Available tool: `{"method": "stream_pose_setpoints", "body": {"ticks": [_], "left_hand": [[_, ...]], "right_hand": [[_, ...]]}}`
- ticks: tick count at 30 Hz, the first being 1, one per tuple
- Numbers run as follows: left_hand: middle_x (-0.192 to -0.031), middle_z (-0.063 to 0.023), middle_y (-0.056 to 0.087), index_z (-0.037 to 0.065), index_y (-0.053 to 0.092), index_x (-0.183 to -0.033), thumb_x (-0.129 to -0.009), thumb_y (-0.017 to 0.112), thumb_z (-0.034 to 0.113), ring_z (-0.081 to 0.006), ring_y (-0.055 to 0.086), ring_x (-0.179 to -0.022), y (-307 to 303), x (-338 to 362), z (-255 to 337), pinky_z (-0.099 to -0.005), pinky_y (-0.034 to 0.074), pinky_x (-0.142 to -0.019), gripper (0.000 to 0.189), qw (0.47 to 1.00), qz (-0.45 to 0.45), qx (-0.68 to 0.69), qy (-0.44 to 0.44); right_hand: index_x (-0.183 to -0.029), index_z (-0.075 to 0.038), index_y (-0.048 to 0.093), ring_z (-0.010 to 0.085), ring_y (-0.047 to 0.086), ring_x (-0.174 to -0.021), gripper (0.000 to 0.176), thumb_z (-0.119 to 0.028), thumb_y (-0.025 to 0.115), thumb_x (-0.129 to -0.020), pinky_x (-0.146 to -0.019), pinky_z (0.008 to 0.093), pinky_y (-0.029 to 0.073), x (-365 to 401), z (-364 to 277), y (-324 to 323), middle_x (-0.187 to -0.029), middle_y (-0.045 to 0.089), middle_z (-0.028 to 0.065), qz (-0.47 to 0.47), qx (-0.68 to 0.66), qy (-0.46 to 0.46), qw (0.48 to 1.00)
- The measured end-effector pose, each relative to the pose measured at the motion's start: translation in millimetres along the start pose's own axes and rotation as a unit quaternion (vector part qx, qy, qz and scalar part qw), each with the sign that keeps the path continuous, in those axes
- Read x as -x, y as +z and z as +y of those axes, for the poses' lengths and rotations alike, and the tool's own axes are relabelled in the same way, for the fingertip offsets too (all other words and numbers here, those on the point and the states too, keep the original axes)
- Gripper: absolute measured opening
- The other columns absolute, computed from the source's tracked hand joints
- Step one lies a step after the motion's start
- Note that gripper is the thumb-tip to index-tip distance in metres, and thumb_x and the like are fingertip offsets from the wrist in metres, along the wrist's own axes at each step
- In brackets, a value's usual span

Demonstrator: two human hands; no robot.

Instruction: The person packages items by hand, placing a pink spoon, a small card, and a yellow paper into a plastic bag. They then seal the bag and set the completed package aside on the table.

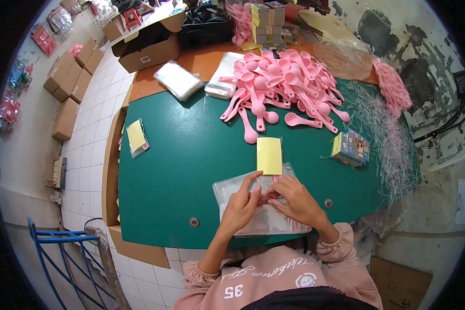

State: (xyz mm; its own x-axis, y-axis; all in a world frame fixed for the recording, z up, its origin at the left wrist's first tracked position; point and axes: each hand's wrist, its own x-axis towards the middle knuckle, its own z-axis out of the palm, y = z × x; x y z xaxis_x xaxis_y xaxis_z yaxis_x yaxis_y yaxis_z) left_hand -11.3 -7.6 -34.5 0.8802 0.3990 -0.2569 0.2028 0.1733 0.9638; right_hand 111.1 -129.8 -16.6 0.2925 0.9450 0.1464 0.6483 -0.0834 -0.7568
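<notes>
**Both hands at a clear bag, yellow card at its mouth**

The left hand (243, 204) and right hand (294, 199) meet over a stack of bags (225, 192) at the near edge of the green surface (181, 170). The right grip is closed, with thumb and curled fingers pinching the top bag (289, 173) near its open end. The left hand lies on the same bag with its forefinger stretched up toward the card (269, 155). Whether that grip clamps the film or only presses on it cannot be told.

The card lies upright just beyond the fingertips, its lower edge at the bag's mouth and most of it outside on the surface.

Farther back a heap of pink spoons (284, 82) spreads across the surface. To the right, well apart from the hands, sits a pile of printed cards (352, 146). At the left edge lies a packed bag (137, 137) with a yellow card inside. Two bundles (178, 79) of clear film lie near an open box (147, 49).
</notes>
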Motion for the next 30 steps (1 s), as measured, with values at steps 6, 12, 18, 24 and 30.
{"method": "stream_pose_setpoints", "body": {"ticks": [6,12,18,24,30], "left_hand": [[-0.084,-0.0096,0.062,0.004,0.044,-0.122,-0.088,0.044,0.004,-0.0127,0.061,-0.077,-5.9,-6.9,0.5,-0.0248,0.05,-0.069,0.034,0.996,-0.026,-0.084,0.003],[-0.082,-0.0096,0.063,0.001,0.049,-0.116,-0.086,0.044,0.0,-0.0119,0.061,-0.074,-4.4,-7.9,2.5,-0.0239,0.05,-0.067,0.031,0.998,-0.049,-0.029,0.001],[-0.082,-0.0107,0.064,0.0,0.055,-0.106,-0.087,0.042,0.001,-0.0135,0.063,-0.079,-9.4,-8.4,7.9,-0.0207,0.049,-0.066,0.022,0.997,0.045,0.06,-0.027],[-0.094,-0.0119,0.063,-0.003,0.056,-0.103,-0.091,0.039,0.004,-0.0152,0.062,-0.086,-3.0,-5.1,-0.2,-0.0233,0.05,-0.071,0.022,0.995,0.012,0.096,-0.015],[-0.095,-0.0062,0.062,-0.003,0.057,-0.103,-0.092,0.042,0.008,-0.0129,0.061,-0.087,9.2,-6.9,1.1,-0.0223,0.049,-0.071,0.021,0.991,0.039,0.129,0.006]], "right_hand": [[-0.081,-0.005,0.052,0.0251,0.049,-0.084,0.016,-0.014,0.064,-0.073,-0.075,0.0377,0.036,-1.8,-4.4,7.8,-0.08,0.05,0.0084,0.005,0.143,-0.048,0.989],[-0.082,-0.007,0.052,0.0233,0.048,-0.083,0.02,-0.021,0.062,-0.072,-0.077,0.0382,0.034,-6.0,-0.7,-2.5,-0.08,0.049,0.0086,-0.063,0.184,-0.141,0.971],[-0.09,-0.005,0.055,0.0157,0.054,-0.083,0.017,-0.009,0.064,-0.076,-0.073,0.0318,0.044,-13.4,22.2,-112.4,-0.088,0.055,0.0072,-0.196,-0.156,-0.107,0.962],[-0.1,0.002,0.055,0.0226,0.058,-0.089,0.025,-0.006,0.053,-0.077,-0.078,0.0335,0.045,-4.1,144.6,-219.3,-0.096,0.06,0.0128,0.274,0.119,0.169,0.939],[-0.115,-0.006,0.041,0.0227,0.05,-0.09,0.07,-0.015,0.079,-0.056,-0.078,0.0326,0.043,4.2,34.9,-83.3,-0.099,0.047,0.0108,0.08,0.047,-0.008,0.996]]}}
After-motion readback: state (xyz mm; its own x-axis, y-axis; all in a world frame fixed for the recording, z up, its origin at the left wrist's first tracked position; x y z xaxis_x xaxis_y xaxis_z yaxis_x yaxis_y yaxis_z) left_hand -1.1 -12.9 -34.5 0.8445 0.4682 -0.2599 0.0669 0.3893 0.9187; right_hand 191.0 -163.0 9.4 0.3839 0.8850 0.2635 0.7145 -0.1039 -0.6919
